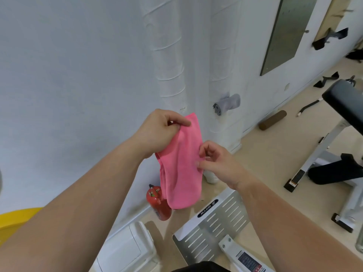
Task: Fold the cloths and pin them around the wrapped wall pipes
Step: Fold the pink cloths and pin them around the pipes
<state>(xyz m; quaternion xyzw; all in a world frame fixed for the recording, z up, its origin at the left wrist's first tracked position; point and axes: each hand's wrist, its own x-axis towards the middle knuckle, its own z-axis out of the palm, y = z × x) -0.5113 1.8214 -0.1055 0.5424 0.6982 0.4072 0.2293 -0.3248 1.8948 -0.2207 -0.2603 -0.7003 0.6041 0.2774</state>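
A pink cloth [181, 167], folded lengthwise, hangs in front of me. My left hand [159, 132] pinches its top edge. At the cloth's right edge, about halfway down, my right hand [214, 161] grips it with fingertips. Behind stand two white wrapped wall pipes, the left pipe [169, 61] and the right pipe [225, 61]. A folded grey cloth [227, 104] is fixed on the right pipe, above and to the right of my hands.
A red fire extinguisher [158, 203] stands on the floor by the wall, under the pink cloth. A white slotted metal plate [216, 226] and a white box [125, 250] lie below. A weight bench [341, 134] stands to the right. A brown roller [273, 120] lies by the wall.
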